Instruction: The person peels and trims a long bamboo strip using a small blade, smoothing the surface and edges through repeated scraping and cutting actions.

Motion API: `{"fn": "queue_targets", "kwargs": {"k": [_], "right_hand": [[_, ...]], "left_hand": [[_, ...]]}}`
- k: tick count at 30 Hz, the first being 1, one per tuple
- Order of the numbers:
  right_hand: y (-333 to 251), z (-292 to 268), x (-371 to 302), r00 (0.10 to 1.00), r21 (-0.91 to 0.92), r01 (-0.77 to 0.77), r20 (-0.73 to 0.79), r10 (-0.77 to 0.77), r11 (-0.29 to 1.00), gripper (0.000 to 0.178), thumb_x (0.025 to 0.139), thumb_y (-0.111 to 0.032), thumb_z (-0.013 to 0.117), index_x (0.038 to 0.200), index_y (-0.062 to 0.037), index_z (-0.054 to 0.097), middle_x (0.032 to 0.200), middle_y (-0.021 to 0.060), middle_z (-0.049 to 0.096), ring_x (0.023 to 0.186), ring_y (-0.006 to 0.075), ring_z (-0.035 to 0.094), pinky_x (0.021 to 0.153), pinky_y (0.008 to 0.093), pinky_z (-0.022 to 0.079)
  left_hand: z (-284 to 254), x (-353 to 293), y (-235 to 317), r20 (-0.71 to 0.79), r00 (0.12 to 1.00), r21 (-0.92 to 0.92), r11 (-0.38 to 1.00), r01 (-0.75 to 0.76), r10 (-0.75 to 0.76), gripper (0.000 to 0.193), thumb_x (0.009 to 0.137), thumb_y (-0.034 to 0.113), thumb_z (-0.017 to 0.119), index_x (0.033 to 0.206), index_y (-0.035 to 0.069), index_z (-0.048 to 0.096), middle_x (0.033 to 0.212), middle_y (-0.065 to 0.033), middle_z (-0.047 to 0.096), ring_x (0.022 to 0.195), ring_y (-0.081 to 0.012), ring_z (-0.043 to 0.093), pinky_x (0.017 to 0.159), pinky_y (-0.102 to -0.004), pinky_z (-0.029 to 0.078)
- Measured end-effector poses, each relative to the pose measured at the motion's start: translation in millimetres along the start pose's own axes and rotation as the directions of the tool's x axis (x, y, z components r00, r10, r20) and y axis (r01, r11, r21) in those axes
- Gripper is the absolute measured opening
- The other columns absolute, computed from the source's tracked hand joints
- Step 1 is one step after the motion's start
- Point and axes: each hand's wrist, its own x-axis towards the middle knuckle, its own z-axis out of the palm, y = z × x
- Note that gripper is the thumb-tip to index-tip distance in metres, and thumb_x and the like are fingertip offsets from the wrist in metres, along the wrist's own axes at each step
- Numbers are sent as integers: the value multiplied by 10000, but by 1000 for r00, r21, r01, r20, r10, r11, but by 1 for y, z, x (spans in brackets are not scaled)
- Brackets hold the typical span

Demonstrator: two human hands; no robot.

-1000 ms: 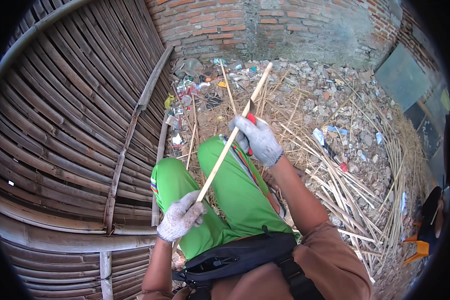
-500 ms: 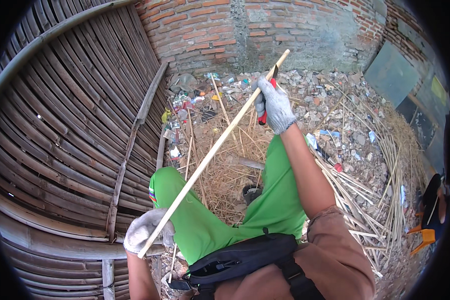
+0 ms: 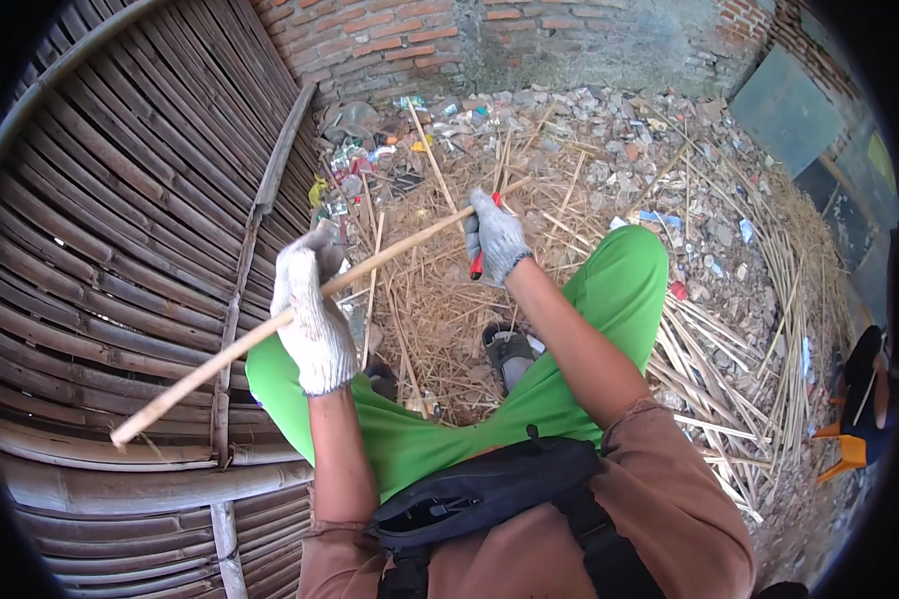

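Grey-white gloves are covering both your hands. Your left forearm is rising nearly upright, the left hand turning its back upward, fingers gripping the one pale stick mid-length above the ground. Your right hand is stretching forward and inward, its fingers clasping the stick near its far end and one red-handled tool. Thin strips, too overlapped to count, are lying along the ground's right side.

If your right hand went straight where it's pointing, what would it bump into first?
Beyond the stick it holds, the right hand would probably meet the rubble on the ground. Depth is unclear: passing above that, it would meet the brick wall.
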Motion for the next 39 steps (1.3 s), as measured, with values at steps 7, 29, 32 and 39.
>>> {"fn": "queue_targets", "kwargs": {"k": [7, 29, 32, 39], "right_hand": [[182, -26, 7, 910, -3, -412, 41, 412, 911, 511, 1047, -599, 593, 915, -108, 642, 658, -13, 530, 461, 117, 472, 413, 295, 395], [249, -78, 28, 884, -404, -467, -191, 427, 786, 589, 979, -635, 624, 1005, -59, 747, 869, 128, 742, 775, 261, 726, 669, 394, 557], [275, -81, 45, 874, -527, -480, -217, 435, 701, 605, 951, -561, 629, 1135, 3, 753, 1104, 223, 775, 1106, 351, 749, 921, 418, 575], [318, -175, 115, 976, -977, 189, 176, 126, -95, 459, 1047, -482, 474, 1140, -89, 692, 876, 156, 730, 850, 343, 744, 791, 434, 594]], "left_hand": [[23, 14, -67, -71, 989, -311, 945, 100, -128, 377, 1065, 250, 660, 1315, -29, 624, 760, -2, 516, 657, -124, 519, 608, -311, 485], [-17, -3, -204, -178, 984, -255, 966, -52, 6, 285, 1044, 224, 631, 1140, -43, 647, 584, 42, 355, 454, -70, 327, 400, -258, 272], [-23, 6, -195, -91, 995, -270, 963, 13, -39, 255, 1038, 190, 645, 1137, -45, 638, 564, 24, 370, 448, -80, 333, 398, -264, 277], [39, 26, -164, 21, 998, -107, 993, 57, -55, 441, 944, 137, 699, 1349, -9, 604, 848, -42, 628, 716, -166, 614, 709, -366, 576]]}}
